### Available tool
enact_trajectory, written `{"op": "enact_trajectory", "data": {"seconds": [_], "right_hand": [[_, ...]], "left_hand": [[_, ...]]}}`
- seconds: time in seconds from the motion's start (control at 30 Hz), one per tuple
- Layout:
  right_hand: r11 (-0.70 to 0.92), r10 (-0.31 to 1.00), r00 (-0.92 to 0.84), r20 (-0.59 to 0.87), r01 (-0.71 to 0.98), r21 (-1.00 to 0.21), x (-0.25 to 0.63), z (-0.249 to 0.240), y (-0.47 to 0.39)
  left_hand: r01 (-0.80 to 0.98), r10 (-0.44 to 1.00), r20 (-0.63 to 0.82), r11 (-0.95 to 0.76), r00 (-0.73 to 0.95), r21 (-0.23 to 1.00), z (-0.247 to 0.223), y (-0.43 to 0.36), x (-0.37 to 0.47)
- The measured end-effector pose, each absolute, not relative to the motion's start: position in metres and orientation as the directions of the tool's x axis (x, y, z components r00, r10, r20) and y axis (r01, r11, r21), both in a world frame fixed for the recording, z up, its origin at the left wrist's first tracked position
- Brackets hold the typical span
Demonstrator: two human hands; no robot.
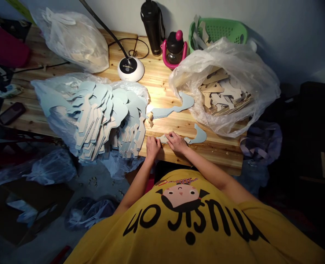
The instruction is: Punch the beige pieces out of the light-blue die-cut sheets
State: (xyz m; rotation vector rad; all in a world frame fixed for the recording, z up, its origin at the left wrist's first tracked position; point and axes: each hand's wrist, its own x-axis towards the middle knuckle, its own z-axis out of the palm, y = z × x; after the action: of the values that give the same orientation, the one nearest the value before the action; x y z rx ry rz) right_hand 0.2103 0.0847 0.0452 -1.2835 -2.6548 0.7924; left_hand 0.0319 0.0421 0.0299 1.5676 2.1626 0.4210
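Observation:
A thin, pale blue cut-out card piece (199, 135) with a curved hook at its right end lies near the front edge of the wooden table. My left hand (153, 146) is closed at the piece's left end. My right hand (176, 142) pinches it near the middle, its fingers pressed together on the pale part. Just beyond the hands lie similar blue card pieces (165, 112), apparently stacked, with small tan scraps (150, 119) beside them. Left of my left hand, a large heap of blue and white cut-outs (96, 113) spills from a clear plastic bag.
A clear bag of card offcuts (223, 91) stands open at the right. Behind are a green basket (225, 29), a pink-handled bottle (175, 51), a black flask (152, 27) and a lamp base (131, 69). A tied bag (74, 40) and phone (12, 113) are left.

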Motion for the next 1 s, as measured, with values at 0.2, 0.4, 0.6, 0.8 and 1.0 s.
{"op": "enact_trajectory", "data": {"seconds": [0.2, 0.4, 0.6, 0.8, 1.0], "right_hand": [[0.577, 0.721, -0.690, -0.059, 0.646, -0.500, 0.212, 0.040, 0.081], [0.513, 0.754, -0.656, 0.036, 0.554, -0.656, 0.223, 0.031, 0.079], [0.237, 0.971, -0.166, 0.172, 0.760, -0.605, 0.276, 0.049, 0.143], [-0.302, 0.941, 0.338, -0.021, 0.810, -0.503, 0.338, 0.062, 0.241], [-0.439, 0.890, 0.415, -0.188, 0.672, -0.597, 0.343, 0.065, 0.262]], "left_hand": [[0.877, 0.967, -0.079, 0.252, -0.241, 0.410, 0.039, 0.040, 0.034], [0.929, 0.952, -0.268, 0.227, -0.148, 0.292, 0.047, 0.059, 0.040], [0.939, 0.893, -0.396, 0.299, -0.215, 0.166, 0.059, 0.081, 0.051], [0.934, 0.888, -0.443, 0.254, -0.121, 0.253, 0.061, 0.082, 0.050], [0.665, 0.941, -0.333, 0.209, 0.063, 0.717, 0.078, 0.073, 0.025]]}}
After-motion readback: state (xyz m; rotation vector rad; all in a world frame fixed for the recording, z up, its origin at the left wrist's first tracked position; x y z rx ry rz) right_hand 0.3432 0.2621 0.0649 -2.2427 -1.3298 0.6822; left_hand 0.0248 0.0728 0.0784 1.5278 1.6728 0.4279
